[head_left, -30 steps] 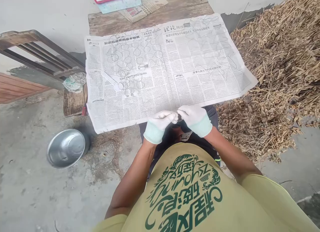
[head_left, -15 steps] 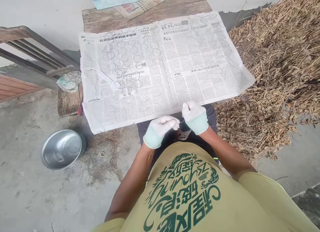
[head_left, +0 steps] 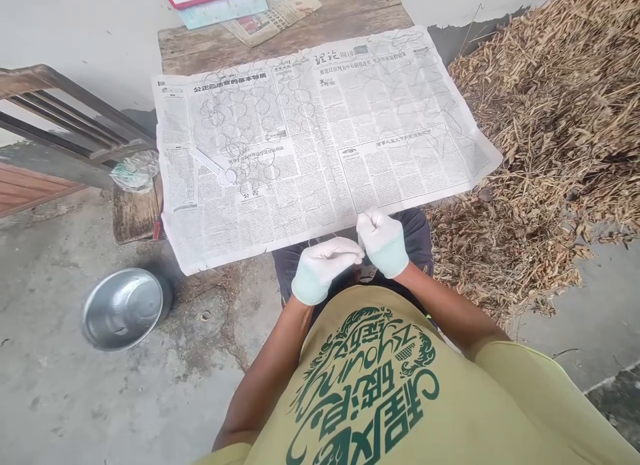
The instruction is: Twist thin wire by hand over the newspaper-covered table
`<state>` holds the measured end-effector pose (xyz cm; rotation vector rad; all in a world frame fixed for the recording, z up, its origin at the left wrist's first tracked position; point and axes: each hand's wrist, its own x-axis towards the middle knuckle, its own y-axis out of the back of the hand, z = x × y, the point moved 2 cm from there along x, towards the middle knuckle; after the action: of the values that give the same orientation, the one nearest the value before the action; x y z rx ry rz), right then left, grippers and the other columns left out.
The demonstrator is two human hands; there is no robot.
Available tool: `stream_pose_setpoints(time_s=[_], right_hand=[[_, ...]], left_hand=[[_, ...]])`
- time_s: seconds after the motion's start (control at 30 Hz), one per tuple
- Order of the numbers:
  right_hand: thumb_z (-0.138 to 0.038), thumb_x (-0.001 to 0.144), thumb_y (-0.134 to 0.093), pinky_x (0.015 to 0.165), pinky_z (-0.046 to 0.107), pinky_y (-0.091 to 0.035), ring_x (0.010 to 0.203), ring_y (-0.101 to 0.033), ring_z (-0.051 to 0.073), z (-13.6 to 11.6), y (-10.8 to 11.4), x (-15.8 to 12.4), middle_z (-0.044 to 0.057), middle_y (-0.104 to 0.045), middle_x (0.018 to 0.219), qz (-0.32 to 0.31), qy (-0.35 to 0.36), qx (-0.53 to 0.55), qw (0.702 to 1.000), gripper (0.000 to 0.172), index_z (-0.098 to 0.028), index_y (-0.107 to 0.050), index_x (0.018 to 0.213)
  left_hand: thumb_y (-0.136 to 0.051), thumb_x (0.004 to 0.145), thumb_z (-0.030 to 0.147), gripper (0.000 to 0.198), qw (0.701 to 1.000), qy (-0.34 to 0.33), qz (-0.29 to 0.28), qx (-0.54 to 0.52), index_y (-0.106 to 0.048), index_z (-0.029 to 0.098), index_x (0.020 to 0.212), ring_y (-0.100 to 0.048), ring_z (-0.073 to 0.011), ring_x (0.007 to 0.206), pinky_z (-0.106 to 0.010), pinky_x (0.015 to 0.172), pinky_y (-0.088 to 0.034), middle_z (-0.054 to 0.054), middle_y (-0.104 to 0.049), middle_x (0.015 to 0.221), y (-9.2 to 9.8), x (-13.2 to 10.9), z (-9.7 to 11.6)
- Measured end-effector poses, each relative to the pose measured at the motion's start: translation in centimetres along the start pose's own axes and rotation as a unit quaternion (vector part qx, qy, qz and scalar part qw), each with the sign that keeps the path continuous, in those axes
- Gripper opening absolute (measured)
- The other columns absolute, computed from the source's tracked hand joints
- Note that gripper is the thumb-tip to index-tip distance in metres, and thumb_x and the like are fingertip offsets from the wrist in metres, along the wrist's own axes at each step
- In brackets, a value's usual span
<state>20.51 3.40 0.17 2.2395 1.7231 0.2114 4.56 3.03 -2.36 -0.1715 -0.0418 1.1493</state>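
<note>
My left hand (head_left: 330, 261), in a white glove with a pale green cuff, is closed in a pinch near my lap. A thin wire (head_left: 316, 240) shows just above it. Close by on the right, my right hand (head_left: 380, 239), gloved alike, is closed in a fist on the wire, its fingertips almost touching those of my left hand. Both hands are at the front edge of a spread newspaper (head_left: 320, 215). Several wire rings (head_left: 270, 123) lie on its left half, and bent lengths of thin wire (head_left: 440, 105) on its right half.
A white strip with a round end (head_left: 213, 166) lies on the newspaper. Under the paper is a wooden table (head_left: 360, 11). A metal pot (head_left: 125, 308) stands on the floor at left, near a wooden chair (head_left: 60, 121). Dry stalks (head_left: 560, 131) are heaped at right.
My hands have come closer together, the left moving slightly right. The wire that showed between them is hidden there now, and a strand shows above my left hand. The view has shifted slightly.
</note>
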Motion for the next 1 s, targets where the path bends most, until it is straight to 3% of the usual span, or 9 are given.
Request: stream_pose_setpoints(time_s=[0.1,0.23,0.67,0.9,1.0], right_hand=[[-0.029,0.096,-0.054,0.065,0.027,-0.050,0.052,-0.057,0.013,-0.2,0.2,0.0,-0.006,-0.058,0.051,-0.027,-0.007,0.047,0.999,0.028,-0.024,-0.061,0.069],[-0.027,0.094,-0.057,0.061,0.025,-0.051,0.051,-0.060,0.012,-0.5,0.8,0.6,-0.006,-0.064,0.055,-0.080,-0.029,0.108,0.991,0.019,-0.022,-0.069,0.081],[-0.028,0.097,-0.059,0.055,0.023,-0.049,0.048,-0.059,0.010,-0.6,0.6,0.9,-0.005,-0.066,0.057,-0.114,-0.023,0.125,0.985,0.021,-0.021,-0.069,0.080],[-0.024,0.091,-0.061,0.052,0.022,-0.050,0.050,-0.061,0.010,-1.0,0.5,0.9,-0.002,-0.072,0.063,-0.175,-0.080,0.162,0.968,0.017,-0.020,-0.070,0.077],[-0.023,0.089,-0.061,0.055,0.023,-0.052,0.052,-0.063,0.011,-1.0,0.8,0.8,-0.001,-0.073,0.064,-0.171,-0.065,0.158,0.970,0.016,-0.019,-0.070,0.077]], left_hand=[[-0.077,0.091,0.027,0.016,0.999,-0.015,0.033,0.013,-0.084,0.019,0.080,-0.074,-0.0229,0.085,-0.037,0.085,-0.059,-0.008,-0.081,0.086,0.0,-0.1,0.0],[-0.080,0.089,0.029,0.014,0.998,0.003,0.059,-0.014,-0.085,0.018,0.083,-0.074,-0.0224,0.077,-0.038,0.081,-0.061,-0.008,-0.081,0.084,0.5,-0.4,-0.6],[-0.095,0.073,0.048,0.037,0.975,0.064,0.096,-0.188,-0.077,0.016,0.076,-0.079,-0.0254,0.065,-0.039,0.071,-0.068,-0.004,-0.073,0.056,1.2,-0.8,-2.6],[-0.093,0.077,0.047,0.036,0.972,0.073,0.102,-0.197,-0.078,0.014,0.075,-0.081,-0.0260,0.074,-0.040,0.082,-0.068,-0.008,-0.078,0.066,1.3,-0.7,-2.7],[-0.095,0.074,0.048,0.038,0.966,0.084,0.112,-0.219,-0.078,0.014,0.079,-0.081,-0.0262,0.070,-0.039,0.076,-0.068,-0.007,-0.078,0.065,1.2,-0.7,-3.0]])
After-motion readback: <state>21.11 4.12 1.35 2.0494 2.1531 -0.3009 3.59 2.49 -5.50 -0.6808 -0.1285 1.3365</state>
